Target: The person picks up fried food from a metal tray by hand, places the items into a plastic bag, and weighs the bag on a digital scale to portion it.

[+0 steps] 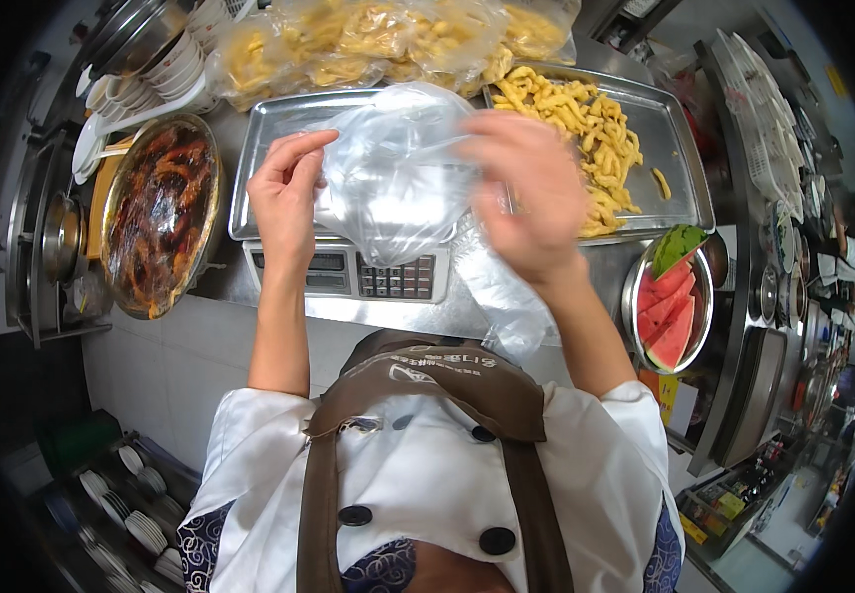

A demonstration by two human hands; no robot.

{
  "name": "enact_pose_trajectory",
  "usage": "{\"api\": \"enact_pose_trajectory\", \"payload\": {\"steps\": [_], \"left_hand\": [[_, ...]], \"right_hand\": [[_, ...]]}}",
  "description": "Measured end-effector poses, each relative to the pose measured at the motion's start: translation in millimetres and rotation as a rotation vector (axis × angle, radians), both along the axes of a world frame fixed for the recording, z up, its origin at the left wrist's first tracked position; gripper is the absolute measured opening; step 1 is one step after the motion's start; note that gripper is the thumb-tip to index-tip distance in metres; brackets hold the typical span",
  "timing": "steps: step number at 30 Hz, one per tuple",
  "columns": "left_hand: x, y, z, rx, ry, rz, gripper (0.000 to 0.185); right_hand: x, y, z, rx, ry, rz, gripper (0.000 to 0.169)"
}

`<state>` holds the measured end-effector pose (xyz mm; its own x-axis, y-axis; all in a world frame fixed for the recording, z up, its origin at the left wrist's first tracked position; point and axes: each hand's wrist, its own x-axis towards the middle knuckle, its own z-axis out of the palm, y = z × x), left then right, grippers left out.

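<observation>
A clear plastic bag (401, 167) hangs over a metal tray (272, 126) that rests on a digital scale (398, 278). At the bag's left edge is my left hand (290, 181), its thumb and forefinger close together; whether they pinch the film is unclear. My right hand (527, 185), blurred, is at the bag's right side, its fingers spread; its contact with the film cannot be told. Right of it, yellow battered strips (605, 141) lie in a second metal tray (683, 156). More clear plastic film (498, 285) drapes over the counter edge beside the scale.
Filled bags of yellow strips (390, 37) line the back. An oval dish of dark, glossy food (164, 215) stands left, near stacked bowls (175, 70). A metal bowl of watermelon slices (668, 311) is at the right edge. Shelves hold dishes; people stand far right.
</observation>
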<state>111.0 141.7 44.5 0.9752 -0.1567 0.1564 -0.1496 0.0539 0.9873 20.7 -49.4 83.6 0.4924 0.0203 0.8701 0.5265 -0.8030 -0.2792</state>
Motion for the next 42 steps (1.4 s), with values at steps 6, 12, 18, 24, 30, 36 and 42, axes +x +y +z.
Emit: {"api": "enact_pose_trajectory", "payload": {"steps": [6, 12, 18, 24, 30, 36, 42], "left_hand": [[16, 15, 10, -0.082, -0.135, 0.093, 0.024], [30, 57, 5, 0.526, -0.478, 0.336, 0.019], [-16, 27, 51, 0.950, -0.970, 0.652, 0.023], [-53, 21, 59, 0.548, -1.101, 0.180, 0.015], [52, 7, -17, 1.492, -0.687, -0.267, 0.023], [88, 44, -44, 1.650, -0.564, -0.505, 0.021], [63, 31, -39, 1.529, -0.544, -0.491, 0.024]], "right_hand": [[73, 17, -88, -0.471, 0.887, -0.112, 0.025], [90, 29, -72, -0.545, 0.817, 0.143, 0.030], [103, 38, -91, -0.533, 0.769, 0.156, 0.013], [102, 27, -105, -0.489, 0.781, 0.155, 0.015], [108, 26, -106, -0.748, 0.867, 0.068, 0.013], [92, 13, -78, -0.661, 0.837, 0.166, 0.014], [44, -51, -35, 0.694, 0.368, 0.257, 0.026]]}}
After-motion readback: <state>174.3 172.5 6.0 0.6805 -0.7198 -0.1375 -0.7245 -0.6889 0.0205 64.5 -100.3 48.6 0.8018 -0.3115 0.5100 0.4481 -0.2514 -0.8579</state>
